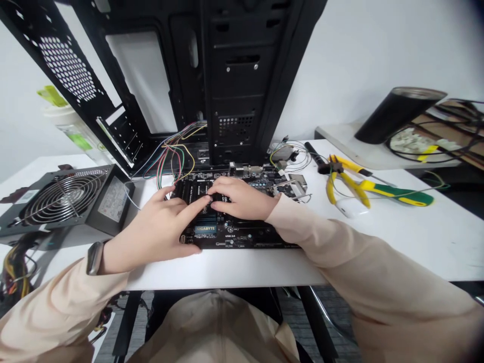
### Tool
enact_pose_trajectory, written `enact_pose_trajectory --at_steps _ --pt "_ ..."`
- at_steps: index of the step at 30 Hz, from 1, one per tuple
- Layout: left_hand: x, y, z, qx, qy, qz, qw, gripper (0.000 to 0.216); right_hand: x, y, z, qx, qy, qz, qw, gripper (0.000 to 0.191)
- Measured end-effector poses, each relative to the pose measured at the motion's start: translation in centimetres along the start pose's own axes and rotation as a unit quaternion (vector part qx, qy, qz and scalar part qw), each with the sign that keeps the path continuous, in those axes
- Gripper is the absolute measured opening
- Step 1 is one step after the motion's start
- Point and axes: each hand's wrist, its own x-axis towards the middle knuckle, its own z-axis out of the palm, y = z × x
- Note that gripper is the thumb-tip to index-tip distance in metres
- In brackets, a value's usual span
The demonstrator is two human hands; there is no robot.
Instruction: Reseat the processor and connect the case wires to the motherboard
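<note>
A black motherboard [242, 234] lies flat on the white table [416, 237] in front of me. My left hand [159, 232] rests over its left part, index finger stretched toward the middle and thumb on the board's front edge. My right hand [238, 197] lies on top of the board, fingers curled and pressing down near the left fingertip. What sits under the fingers is hidden. A watch is on my left wrist.
An open black computer case [227, 75] stands behind the board, coloured wires [176, 151] hanging out. A power supply [71, 199] with a fan grille sits at the left. Yellow-handled pliers [348, 184], a green-yellow screwdriver [397, 194] and a black cylinder [397, 113] lie to the right.
</note>
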Motion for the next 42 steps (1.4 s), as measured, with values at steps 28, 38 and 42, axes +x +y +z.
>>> enact_pose_trajectory --at_steps 28,38,42 --pt "9.3 -3.5 -1.1 -0.101 -0.298 -0.16 0.935 0.025 1.2 -0.7 0.2 -0.069 -0.034 0.041 0.996 0.025" --pt "9.6 -3.8 -0.6 -0.148 -0.319 -0.196 0.916 0.023 1.3 -0.6 0.2 -0.085 -0.04 0.037 0.995 0.029" --pt "9.8 -4.1 -0.7 -0.162 -0.339 -0.223 0.9 0.023 1.3 -0.6 0.3 -0.086 -0.035 0.04 0.995 0.028"
